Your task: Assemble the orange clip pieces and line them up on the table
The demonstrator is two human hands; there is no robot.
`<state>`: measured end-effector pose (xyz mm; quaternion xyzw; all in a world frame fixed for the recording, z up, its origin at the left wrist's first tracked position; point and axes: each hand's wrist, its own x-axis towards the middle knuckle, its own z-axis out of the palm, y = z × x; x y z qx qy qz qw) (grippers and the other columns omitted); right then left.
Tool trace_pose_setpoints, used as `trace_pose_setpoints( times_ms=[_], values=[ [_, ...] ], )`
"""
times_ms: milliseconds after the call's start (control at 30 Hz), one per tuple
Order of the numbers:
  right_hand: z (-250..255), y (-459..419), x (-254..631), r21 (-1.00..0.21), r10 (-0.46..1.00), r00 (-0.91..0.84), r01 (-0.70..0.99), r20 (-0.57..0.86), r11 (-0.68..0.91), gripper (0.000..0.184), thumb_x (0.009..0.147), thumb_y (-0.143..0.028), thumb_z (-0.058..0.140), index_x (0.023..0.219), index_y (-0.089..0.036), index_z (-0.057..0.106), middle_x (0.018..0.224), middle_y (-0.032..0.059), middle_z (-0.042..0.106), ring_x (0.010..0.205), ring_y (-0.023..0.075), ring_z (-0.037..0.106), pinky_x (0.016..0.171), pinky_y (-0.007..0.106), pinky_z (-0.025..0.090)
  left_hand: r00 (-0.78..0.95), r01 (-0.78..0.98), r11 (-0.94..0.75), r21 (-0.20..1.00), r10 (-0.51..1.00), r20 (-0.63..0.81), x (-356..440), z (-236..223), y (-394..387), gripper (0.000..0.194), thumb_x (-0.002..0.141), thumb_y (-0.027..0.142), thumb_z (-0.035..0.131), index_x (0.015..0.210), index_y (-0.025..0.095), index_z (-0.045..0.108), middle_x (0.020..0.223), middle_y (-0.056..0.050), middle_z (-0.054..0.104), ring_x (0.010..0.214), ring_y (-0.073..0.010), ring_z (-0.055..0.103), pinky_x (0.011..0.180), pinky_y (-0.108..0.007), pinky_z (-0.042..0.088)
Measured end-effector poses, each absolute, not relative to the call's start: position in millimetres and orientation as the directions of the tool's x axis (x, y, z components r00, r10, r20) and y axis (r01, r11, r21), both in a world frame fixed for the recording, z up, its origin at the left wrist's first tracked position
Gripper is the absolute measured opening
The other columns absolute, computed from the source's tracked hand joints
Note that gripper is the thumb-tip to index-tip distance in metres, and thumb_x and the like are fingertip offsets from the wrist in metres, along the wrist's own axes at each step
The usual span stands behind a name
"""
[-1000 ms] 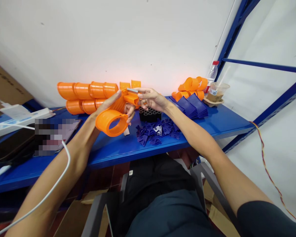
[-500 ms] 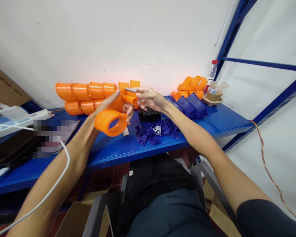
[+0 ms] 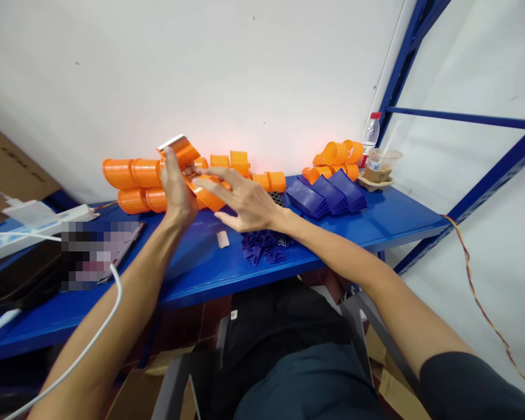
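Note:
My left hand (image 3: 178,189) is raised over the blue table, wrapped round an orange plastic part (image 3: 184,154) whose top edge looks pale or silvery. Its lower portion shows between my two hands, partly hidden by fingers. My right hand (image 3: 247,201) lies against that portion with fingers stretched out and thumb apart, not closed round anything. Below it sits a pile of dark blue plastic pieces (image 3: 262,248), and a small pale piece (image 3: 223,239) lies to their left. A black holder with round holes (image 3: 277,199) is mostly covered by my right hand.
Orange tubular parts (image 3: 119,173) are stacked along the wall at left, with more (image 3: 336,154) at right. Blue flat sheets (image 3: 306,197), a bottle (image 3: 370,137) and a cup (image 3: 380,165) stand right. A power strip (image 3: 48,224), a phone (image 3: 125,248) and a white cable (image 3: 100,326) are left.
The orange part has been lifted and turned, its ring end no longer facing me. My right hand has moved left and lower, its pinch on a grey strip opened into stretched fingers.

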<state>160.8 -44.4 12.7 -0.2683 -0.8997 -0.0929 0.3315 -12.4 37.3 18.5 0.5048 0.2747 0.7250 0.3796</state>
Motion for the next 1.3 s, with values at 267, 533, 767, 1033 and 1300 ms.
trace_pose_setpoints(
  times_ms=[267,533,767,1033,1300],
  values=[
    [7.7,-16.0,168.4,0.202,0.390,-0.639,0.654,0.663,0.729,0.082,0.097,-0.009,0.049,0.174,-0.028,0.027,0.175,0.0145,0.043,0.159,0.0378,0.039,0.128,0.064,0.037,-0.017,-0.385,-0.411,0.826,0.898,0.439,-1.4,22.8,20.0,0.062,0.104,0.083,0.045,0.098,0.023,0.059,0.081,-0.005,0.067,0.073,-0.0194,0.063,0.064,-0.030,0.056],
    [41.8,21.4,239.6,-0.211,0.592,-0.092,0.882,0.800,0.422,0.084,0.089,-0.016,0.061,0.169,-0.012,0.037,0.167,0.0234,0.047,0.156,0.0427,0.041,0.129,0.069,0.036,-0.051,-0.358,-0.341,0.869,0.937,0.346,-2.8,30.5,13.0,0.058,0.100,0.082,0.053,0.105,0.024,0.058,0.077,-0.005,0.073,0.069,-0.0256,0.077,0.061,-0.036,0.062],
    [58.4,49.4,265.7,-0.265,0.847,-0.131,0.916,0.515,0.303,0.079,0.075,-0.024,0.089,0.147,-0.009,0.062,0.148,0.0227,0.067,0.136,0.0386,0.063,0.117,0.049,0.049,-0.087,-0.385,-0.330,0.862,0.943,0.322,-11.6,31.2,20.1,0.058,0.101,0.081,0.058,0.105,0.023,0.058,0.065,0.000,0.068,0.053,-0.0191,0.070,0.050,-0.026,0.056],
    [80.1,67.6,249.1,-0.172,0.908,-0.270,0.926,0.320,0.336,0.064,0.077,-0.022,0.090,0.137,-0.011,0.070,0.140,0.0184,0.076,0.118,0.0306,0.072,0.092,0.032,0.053,-0.086,-0.368,-0.344,0.864,0.938,0.337,-11.0,31.2,16.7,0.060,0.101,0.081,0.058,0.103,0.021,0.057,0.062,0.001,0.068,0.053,-0.0190,0.073,0.048,-0.022,0.054],
    [75.5,81.1,237.3,-0.157,0.905,-0.287,0.924,0.313,0.348,0.074,0.082,-0.020,0.087,0.151,-0.009,0.062,0.152,0.0215,0.069,0.131,0.0333,0.069,0.103,0.035,0.053,-0.095,-0.357,-0.333,0.873,0.942,0.321,-10.4,31.7,17.2,0.060,0.103,0.080,0.055,0.104,0.020,0.058,0.062,0.001,0.067,0.052,-0.0184,0.071,0.048,-0.023,0.055]
  ],
)
